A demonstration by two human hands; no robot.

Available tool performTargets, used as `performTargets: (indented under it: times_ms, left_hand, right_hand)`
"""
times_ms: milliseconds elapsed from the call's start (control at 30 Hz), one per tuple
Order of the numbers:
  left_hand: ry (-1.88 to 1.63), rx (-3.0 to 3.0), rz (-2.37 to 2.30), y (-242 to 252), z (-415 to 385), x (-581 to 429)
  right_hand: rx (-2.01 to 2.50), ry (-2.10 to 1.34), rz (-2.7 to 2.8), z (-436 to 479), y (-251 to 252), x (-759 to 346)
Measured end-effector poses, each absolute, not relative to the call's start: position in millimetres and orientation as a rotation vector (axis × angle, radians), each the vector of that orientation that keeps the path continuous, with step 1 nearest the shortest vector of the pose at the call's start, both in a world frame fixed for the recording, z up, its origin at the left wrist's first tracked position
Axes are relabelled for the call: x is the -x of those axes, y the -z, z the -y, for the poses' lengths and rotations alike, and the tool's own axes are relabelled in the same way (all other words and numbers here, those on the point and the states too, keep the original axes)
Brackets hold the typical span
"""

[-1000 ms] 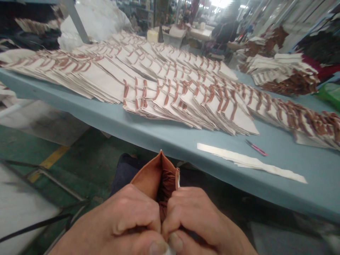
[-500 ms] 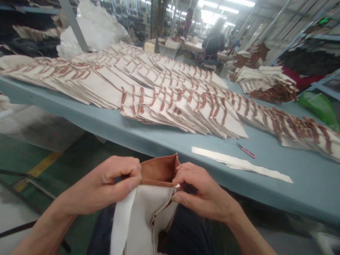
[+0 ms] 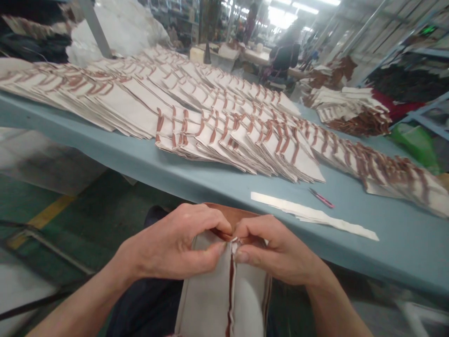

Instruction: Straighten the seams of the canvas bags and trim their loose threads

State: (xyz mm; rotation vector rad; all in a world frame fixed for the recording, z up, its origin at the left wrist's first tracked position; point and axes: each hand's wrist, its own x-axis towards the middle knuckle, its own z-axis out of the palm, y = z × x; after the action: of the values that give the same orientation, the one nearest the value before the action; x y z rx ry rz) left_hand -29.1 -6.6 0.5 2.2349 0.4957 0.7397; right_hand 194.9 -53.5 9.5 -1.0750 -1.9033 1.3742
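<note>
Between my two hands is a cream fabric piece with a brown lining (image 3: pixel 206 299), sewn into a tube or pouch shape. Its seam runs down the middle, facing me, with a brown strip showing along it. My left hand (image 3: pixel 182 241) pinches the top edge just left of the seam. On the other side of the seam, my right hand (image 3: pixel 270 248) pinches the same edge, thumb in front. The fingertips almost meet at a small whitish bit at the seam's top. Brown lining shows behind the fingers; the lower end of the piece runs out of view.
A blue-covered table (image 3: pixel 210 180) spans the view, bearing rows of overlapping cream-and-brown pieces (image 3: pixel 242 140). Near its front edge lie cream strips (image 3: pixel 312 215) and pink-handled thread snips (image 3: pixel 322 198). A green bag (image 3: pixel 416 145) is at the right. Someone (image 3: pixel 286 54) sits farther back.
The piece has turned so its seam faces me. My left hand has moved right, from the far corner to the seam beside my right hand. The white strip flap at left is out of sight.
</note>
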Motion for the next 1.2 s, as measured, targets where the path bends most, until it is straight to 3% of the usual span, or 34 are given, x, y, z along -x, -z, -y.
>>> performTargets:
  times_ms: [333,600,833,1200]
  left_hand:
    - [-0.722,-2.328,-0.518,6,7,26]
    - [-0.650,-2.302,-0.576,5,7,21]
    - [-0.568,-1.862,-0.650,5,10,23]
    - [-0.598,-1.854,-0.549,4,9,34]
  right_hand:
    - [1.066,-1.410,1.858,54,11,-196]
    - [1.162,-1.088,2.007,54,13,-200]
    - [1.002,-0.990,1.890,51,30,-192]
    - [0.992,-0.897,1.982,52,24,-181]
